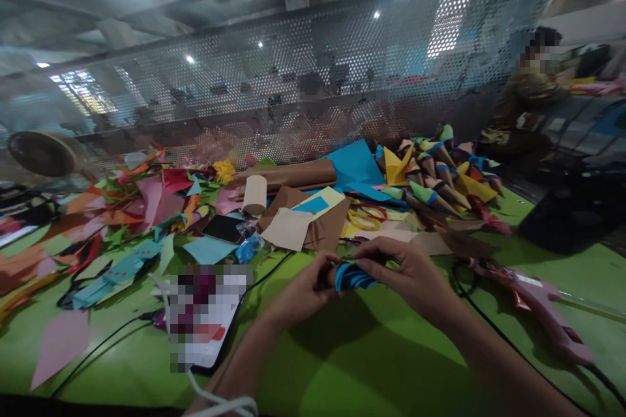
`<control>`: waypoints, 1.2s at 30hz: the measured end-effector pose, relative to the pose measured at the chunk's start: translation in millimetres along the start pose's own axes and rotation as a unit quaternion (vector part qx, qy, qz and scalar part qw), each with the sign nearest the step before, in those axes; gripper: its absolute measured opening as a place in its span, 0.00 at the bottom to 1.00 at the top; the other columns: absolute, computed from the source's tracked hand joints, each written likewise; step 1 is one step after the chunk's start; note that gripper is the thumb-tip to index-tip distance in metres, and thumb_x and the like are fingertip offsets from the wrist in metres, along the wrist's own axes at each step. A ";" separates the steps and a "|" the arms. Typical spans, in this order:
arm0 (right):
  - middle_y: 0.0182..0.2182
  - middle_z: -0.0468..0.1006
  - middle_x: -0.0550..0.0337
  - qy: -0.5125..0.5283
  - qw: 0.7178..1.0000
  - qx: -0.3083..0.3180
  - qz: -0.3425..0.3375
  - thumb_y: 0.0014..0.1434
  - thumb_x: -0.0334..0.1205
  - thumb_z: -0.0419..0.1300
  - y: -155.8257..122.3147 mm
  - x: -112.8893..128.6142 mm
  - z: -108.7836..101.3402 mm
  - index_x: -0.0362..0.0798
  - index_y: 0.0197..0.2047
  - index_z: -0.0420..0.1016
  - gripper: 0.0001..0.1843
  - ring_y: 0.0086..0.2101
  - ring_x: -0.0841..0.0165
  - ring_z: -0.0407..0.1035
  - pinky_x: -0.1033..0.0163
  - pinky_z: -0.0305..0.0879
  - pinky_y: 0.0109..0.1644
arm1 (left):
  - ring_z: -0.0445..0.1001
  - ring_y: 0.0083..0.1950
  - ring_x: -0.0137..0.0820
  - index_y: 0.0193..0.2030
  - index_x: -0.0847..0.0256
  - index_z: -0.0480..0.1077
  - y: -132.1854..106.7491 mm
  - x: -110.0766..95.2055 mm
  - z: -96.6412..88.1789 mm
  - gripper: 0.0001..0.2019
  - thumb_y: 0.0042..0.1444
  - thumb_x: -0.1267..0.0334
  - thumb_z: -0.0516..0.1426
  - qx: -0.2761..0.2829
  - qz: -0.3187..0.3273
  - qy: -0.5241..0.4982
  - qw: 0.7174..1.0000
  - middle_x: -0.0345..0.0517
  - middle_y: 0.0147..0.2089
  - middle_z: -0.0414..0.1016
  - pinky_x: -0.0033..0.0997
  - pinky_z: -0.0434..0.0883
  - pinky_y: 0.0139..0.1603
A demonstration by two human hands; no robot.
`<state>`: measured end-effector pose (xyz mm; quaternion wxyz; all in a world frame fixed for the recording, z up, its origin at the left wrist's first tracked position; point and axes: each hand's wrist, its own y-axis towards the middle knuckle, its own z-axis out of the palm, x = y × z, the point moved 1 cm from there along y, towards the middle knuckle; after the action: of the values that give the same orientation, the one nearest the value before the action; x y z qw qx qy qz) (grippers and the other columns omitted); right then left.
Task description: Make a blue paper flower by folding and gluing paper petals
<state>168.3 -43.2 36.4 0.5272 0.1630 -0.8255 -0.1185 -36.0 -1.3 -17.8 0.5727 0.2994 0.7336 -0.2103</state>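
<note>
Both my hands meet over the green table (372,365), just in front of me. My left hand (303,290) pinches one end of a small folded blue paper piece (353,275). My right hand (411,273) curls over the other end, fingers closed around it. The blue paper is bunched between the two hands and partly hidden by my fingers. Just beyond my hands lie brown paper sheets (323,225) and yellow-handled scissors (364,216).
Coloured paper scraps (141,208) cover the table's left and back. A pile of paper cones (440,176) lies back right. A phone (223,228), a brown roll (255,194), a pink glue gun (548,313) with a cable, and a perforated metal screen (313,78) behind. A person (528,98) sits far right.
</note>
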 end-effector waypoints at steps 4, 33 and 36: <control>0.33 0.82 0.58 -0.018 1.000 0.010 -0.012 0.60 0.38 0.61 -0.3 -2.6 2.6 0.48 0.37 0.80 0.06 0.35 0.65 0.75 0.63 0.69 0.38 | 0.68 0.50 0.38 0.52 0.59 0.60 0.0 -0.6 0.0 0.19 0.55 0.64 0.60 -0.013 0.007 0.044 0.999 0.48 0.48 0.70 0.34 0.66 0.52; 0.39 0.82 0.60 -0.080 0.990 0.056 -0.104 0.61 0.30 0.59 -4.4 -1.1 4.0 0.52 0.45 0.79 0.12 0.39 0.67 0.75 0.65 0.68 0.43 | 0.66 0.59 0.41 0.55 0.57 0.69 -8.3 -13.6 -7.2 0.27 0.65 0.40 0.45 0.003 -0.029 0.051 0.998 0.48 0.57 0.72 0.37 0.63 0.59; 0.40 0.81 0.59 -0.077 0.990 0.055 -0.108 0.61 0.30 0.59 -4.2 -0.7 4.4 0.53 0.46 0.79 0.13 0.39 0.67 0.74 0.65 0.68 0.42 | 0.66 0.60 0.40 0.56 0.56 0.70 -9.0 -14.2 -6.0 0.25 0.65 0.42 0.47 -0.012 -0.045 0.050 0.998 0.47 0.58 0.72 0.37 0.63 0.61</control>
<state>165.1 -46.7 32.4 0.4360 0.2705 -0.8465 -0.1416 -44.1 -6.9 -2.8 0.5288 0.2692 0.7766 -0.2115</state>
